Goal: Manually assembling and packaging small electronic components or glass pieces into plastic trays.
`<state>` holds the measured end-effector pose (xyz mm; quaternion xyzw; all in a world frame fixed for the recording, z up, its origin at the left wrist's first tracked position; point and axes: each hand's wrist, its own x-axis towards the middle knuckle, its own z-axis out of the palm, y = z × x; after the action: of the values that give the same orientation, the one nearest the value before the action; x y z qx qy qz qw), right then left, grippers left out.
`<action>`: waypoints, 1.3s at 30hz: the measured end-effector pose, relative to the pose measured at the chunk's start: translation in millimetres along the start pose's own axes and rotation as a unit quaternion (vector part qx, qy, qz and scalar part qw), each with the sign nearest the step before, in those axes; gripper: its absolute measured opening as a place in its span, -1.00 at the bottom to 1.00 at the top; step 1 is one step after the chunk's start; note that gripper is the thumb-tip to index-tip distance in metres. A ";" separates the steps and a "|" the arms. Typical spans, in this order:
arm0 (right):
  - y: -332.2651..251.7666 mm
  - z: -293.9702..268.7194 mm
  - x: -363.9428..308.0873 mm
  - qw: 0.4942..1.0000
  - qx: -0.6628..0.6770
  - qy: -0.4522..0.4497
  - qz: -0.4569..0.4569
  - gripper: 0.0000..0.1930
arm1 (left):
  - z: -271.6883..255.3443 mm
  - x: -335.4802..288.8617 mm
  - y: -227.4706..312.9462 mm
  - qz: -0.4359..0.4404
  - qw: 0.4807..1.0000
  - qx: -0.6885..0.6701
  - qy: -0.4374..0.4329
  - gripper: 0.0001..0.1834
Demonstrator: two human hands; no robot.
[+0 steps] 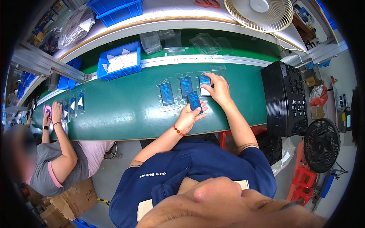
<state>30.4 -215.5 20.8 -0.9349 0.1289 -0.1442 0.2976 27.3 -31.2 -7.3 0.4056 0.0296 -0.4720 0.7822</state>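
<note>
My left hand [189, 117] holds a flat black phone battery [194, 102] with blue print, the thumb across its lower end. My right hand [218, 89] is closed at the right edge of another black battery [204, 80], which lies in a clear plastic tray; its thumb is near a white patch at the battery's lower end. Just left of it, a second battery [186, 86] sits in its own clear tray, partly behind the one I hold. Farther left lies a third battery [166, 94] in a clear tray [170, 108].
A blue bin [121, 70] of white pieces stands at the back of the green table [125, 102]. Black stacked trays [283, 98] border the right end. Clear empty trays [151, 42] lie under the shelf. At the left, a co-worker [64, 159] handles similar packs; a black fan [322, 145] stands right.
</note>
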 end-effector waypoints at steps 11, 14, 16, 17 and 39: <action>-5.1 7.5 -14.0 0.972 -0.200 0.076 -0.100 -0.59 | 5.1 -2.9 2.0 0.016 1.000 0.024 -0.010 -0.66; 0.4 -2.4 -17.3 0.974 -0.149 0.100 -0.141 -0.63 | 9.4 -9.7 8.2 0.041 0.995 0.090 0.009 -0.69; 0.6 -11.7 -27.0 0.990 0.132 0.036 -0.024 -0.69 | 10.2 -11.4 12.5 0.068 0.993 0.096 0.012 -0.73; -7.3 -13.0 -33.4 0.951 0.306 -0.028 0.027 -0.69 | 9.1 -8.7 14.8 0.077 0.990 0.117 0.005 -0.73; 41.3 -29.7 -23.7 0.998 -0.055 0.040 0.006 -0.60 | 6.6 14.7 29.6 0.278 0.527 0.788 0.153 -0.19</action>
<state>-8.2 -255.7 14.9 -0.9426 0.1544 -0.1721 0.2411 55.7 -39.4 8.8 0.9108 -0.3495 0.0076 0.2198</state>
